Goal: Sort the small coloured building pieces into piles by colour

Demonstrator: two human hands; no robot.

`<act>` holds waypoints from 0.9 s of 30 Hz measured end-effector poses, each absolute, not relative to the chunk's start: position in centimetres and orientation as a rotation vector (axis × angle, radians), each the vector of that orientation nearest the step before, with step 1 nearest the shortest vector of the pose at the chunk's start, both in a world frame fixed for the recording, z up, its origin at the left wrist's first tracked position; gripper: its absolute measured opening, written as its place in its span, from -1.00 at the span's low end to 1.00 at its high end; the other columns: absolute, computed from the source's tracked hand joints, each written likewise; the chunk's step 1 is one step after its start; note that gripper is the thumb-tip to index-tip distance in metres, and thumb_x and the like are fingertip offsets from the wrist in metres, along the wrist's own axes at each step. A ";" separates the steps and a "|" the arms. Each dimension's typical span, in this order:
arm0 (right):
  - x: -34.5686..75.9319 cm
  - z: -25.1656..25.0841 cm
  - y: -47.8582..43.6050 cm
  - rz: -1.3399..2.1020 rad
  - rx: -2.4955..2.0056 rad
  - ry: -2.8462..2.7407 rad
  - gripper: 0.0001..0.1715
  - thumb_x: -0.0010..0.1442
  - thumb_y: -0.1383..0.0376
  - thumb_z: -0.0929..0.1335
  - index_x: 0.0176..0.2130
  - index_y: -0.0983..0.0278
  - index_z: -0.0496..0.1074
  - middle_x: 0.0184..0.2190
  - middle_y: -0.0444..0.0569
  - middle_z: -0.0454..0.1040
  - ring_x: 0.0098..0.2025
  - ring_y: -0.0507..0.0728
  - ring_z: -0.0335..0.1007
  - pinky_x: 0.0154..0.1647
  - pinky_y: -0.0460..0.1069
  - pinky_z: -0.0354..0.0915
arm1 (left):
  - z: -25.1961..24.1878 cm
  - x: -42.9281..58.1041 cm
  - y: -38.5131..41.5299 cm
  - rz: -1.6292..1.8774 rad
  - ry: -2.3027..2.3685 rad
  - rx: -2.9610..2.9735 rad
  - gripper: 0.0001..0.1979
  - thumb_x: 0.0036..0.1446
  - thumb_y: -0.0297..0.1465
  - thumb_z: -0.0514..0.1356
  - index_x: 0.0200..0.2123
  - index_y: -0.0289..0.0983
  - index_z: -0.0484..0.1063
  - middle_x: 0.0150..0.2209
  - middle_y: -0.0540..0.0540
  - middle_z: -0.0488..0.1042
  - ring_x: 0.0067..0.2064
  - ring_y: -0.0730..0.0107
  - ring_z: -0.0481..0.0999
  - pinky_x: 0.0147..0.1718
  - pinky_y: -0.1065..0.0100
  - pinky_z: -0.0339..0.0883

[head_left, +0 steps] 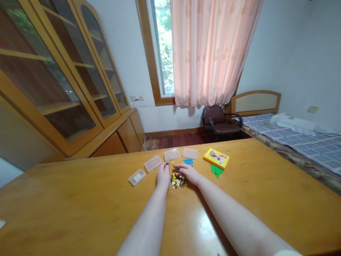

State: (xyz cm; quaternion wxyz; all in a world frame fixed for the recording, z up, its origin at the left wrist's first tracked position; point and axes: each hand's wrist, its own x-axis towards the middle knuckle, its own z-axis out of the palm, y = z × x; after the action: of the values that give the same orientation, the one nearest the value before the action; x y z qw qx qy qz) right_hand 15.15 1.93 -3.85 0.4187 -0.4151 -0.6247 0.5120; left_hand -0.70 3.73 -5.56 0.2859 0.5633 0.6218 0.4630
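Note:
A pile of small brown, cream and yellow pieces (179, 180) lies on the wooden table between and just below my hands. My left hand (163, 175) rests at the pile's left edge with its fingers curled together; anything between the fingertips is too small to make out. My right hand (188, 171) reaches over the pile's top edge, fingers bent and pointing left; its fingertips are too small to read clearly. Small blue pieces (188, 162) lie just beyond my right hand. Green pieces (216, 170) are farther right, beside a yellow box (216, 158).
Clear plastic boxes (152, 164) form an arc beyond my hands; the leftmost box (137, 177) holds something pale. The wooden table (93, 206) stretches to both sides. Past its far edge are a chair (220, 121), a cabinet and a bed.

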 end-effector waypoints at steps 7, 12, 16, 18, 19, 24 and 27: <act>15.5 -5.2 2.2 1.381 -0.889 -1.043 -0.60 -0.05 0.01 0.40 -0.40 0.31 0.48 -0.43 0.02 0.53 -0.33 0.14 0.48 -0.14 0.09 0.37 | -4.3 0.0 2.4 0.665 1.706 2.093 -0.50 0.23 -0.26 -0.05 0.21 -0.25 0.17 0.28 -0.20 0.12 0.30 0.16 0.08 0.25 0.05 -0.12; 15.2 -5.1 2.5 1.359 -0.935 -1.052 -0.50 -0.06 -0.08 0.36 -0.46 0.32 0.45 -0.56 -0.05 0.46 -0.50 0.06 0.37 -0.37 -0.01 0.34 | -4.2 0.5 2.1 0.482 1.742 2.174 -0.46 0.25 -0.24 -0.12 0.28 -0.18 0.03 0.32 -0.14 0.00 0.33 0.18 -0.03 0.26 -0.02 -0.22; 15.1 -5.1 2.6 1.326 -0.956 -1.098 -0.51 -0.01 -0.08 0.32 -0.46 0.32 0.44 -0.58 -0.07 0.43 -0.52 0.04 0.33 -0.43 -0.05 0.28 | -4.4 0.7 2.4 0.489 1.764 2.193 -0.47 0.25 -0.24 -0.11 0.27 -0.16 0.04 0.32 -0.12 0.03 0.33 0.18 0.00 0.26 -0.05 -0.21; 15.2 -5.1 2.5 1.306 -0.964 -1.132 -0.51 0.03 -0.07 0.29 -0.43 0.32 0.44 -0.57 -0.07 0.43 -0.51 0.04 0.32 -0.43 -0.05 0.27 | -4.3 0.8 2.6 0.472 1.773 2.173 -0.47 0.25 -0.24 -0.13 0.27 -0.19 0.05 0.30 -0.13 0.06 0.32 0.17 0.01 0.26 -0.06 -0.22; 15.3 -5.1 2.5 1.292 -0.971 -1.150 -0.50 0.05 -0.06 0.27 -0.42 0.32 0.45 -0.56 -0.07 0.43 -0.51 0.05 0.32 -0.43 -0.04 0.27 | -4.2 0.8 2.7 0.454 1.771 2.156 -0.47 0.25 -0.25 -0.13 0.27 -0.21 0.06 0.30 -0.15 0.08 0.32 0.17 0.02 0.26 -0.06 -0.22; 15.9 -5.1 2.6 1.108 -1.092 -1.317 -0.54 0.12 0.01 0.23 -0.41 0.33 0.46 -0.55 -0.07 0.42 -0.47 0.07 0.32 -0.40 -0.05 0.26 | -2.6 -0.5 2.3 0.411 1.670 2.081 -0.48 0.25 -0.29 -0.12 0.26 -0.25 0.08 0.27 -0.19 0.14 0.29 0.19 0.10 0.25 0.06 -0.10; 16.0 -4.6 2.6 0.955 -1.188 -1.470 -0.57 0.17 0.08 0.21 -0.38 0.33 0.48 -0.53 -0.06 0.44 -0.44 0.08 0.34 -0.36 -0.03 0.27 | -1.9 -1.9 0.8 0.425 1.647 2.102 -0.52 0.24 -0.30 -0.08 0.21 -0.21 0.20 0.22 -0.17 0.23 0.25 0.20 0.19 0.23 0.10 -0.02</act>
State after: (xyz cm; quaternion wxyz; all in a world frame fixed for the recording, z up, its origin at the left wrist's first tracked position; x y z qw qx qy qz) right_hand 16.05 2.65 -4.61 0.4902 -0.4890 -0.6051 0.3931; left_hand -1.92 0.78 -1.91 0.2172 0.7589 0.5945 0.1535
